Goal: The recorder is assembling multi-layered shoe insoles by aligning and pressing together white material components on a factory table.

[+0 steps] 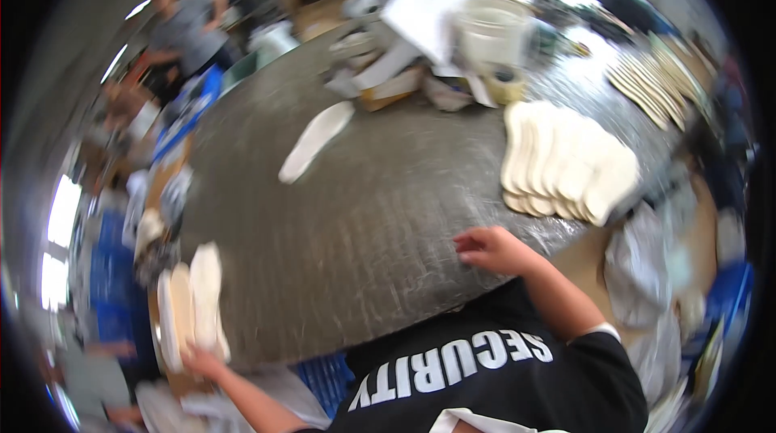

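Observation:
At the near left edge of the table, my left hand [204,362] is at the lower end of a tan-faced insole [183,304]. Its fingers appear closed on that end, though motion blurs them. White insoles [207,296] lie right beside it, lengthwise. My right hand [491,249] hovers over the near right part of the dark table [347,231], thumb and fingers apart, with nothing in them. Beyond it, a fanned row of cream insoles [566,160] overlaps on the tabletop. A single white insole [315,144] lies by itself farther back, left of centre.
White paper [422,13], a translucent bucket [493,33] and a small yellowish container [506,84] crowd the far side. More insoles [653,81] lie at the far right. Clear plastic bags [640,267] hang beside the right edge. A person in grey [190,29] stands at the far left.

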The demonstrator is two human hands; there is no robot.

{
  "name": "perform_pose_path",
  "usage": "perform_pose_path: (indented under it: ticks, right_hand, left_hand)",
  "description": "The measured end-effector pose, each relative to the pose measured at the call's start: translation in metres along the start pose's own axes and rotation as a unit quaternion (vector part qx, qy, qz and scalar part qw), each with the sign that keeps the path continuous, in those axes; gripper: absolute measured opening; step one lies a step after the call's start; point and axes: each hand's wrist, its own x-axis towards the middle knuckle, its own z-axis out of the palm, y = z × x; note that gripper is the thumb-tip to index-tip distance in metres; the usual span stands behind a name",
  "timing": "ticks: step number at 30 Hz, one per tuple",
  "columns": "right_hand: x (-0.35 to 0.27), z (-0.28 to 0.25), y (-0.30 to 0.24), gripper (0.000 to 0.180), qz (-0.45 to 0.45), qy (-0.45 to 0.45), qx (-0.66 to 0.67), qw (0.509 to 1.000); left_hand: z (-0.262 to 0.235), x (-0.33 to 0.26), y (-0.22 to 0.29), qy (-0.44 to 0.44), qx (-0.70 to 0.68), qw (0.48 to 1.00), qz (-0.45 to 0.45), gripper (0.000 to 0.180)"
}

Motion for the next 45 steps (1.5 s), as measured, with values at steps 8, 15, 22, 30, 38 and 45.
perform_pose_path:
  ticks: [8, 15, 22, 30, 38, 45]
  right_hand:
    - [0.009, -0.078, 0.014, 0.044, 0.057, 0.383, -0.455, 0.802]
    - [-0.015, -0.117, 0.040, 0.050, 0.074, 0.300, -0.283, 0.908]
    - [-0.063, -0.150, 0.055, 0.038, 0.121, 0.290, -0.376, 0.872]
    - [-0.097, -0.283, 0.068, 0.017, -0.036, 0.611, -0.323, 0.722]
    - [-0.101, -0.204, -0.088, 0.014, -0.285, 0.559, -0.319, 0.710]
    - [-0.027, 0.007, -0.057, 0.035, -0.242, 0.285, -0.376, 0.848]
  left_hand:
    - [-0.046, -0.106, 0.328, -0.413, -0.369, 0.817, 0.165, 0.019]
    - [-0.132, -0.287, 0.546, -0.634, -0.481, 0.437, 0.420, 0.022]
    - [-0.184, -0.369, 0.624, -0.428, -0.549, 0.351, 0.627, 0.031]
    - [-0.198, -0.377, 0.644, -0.384, -0.451, 0.336, 0.732, 0.030]
    - [-0.152, -0.340, 0.662, -0.838, -0.510, 0.176, 0.080, 0.063]
    - [-0.149, -0.229, 0.538, -0.875, -0.477, 0.080, -0.036, 0.062]
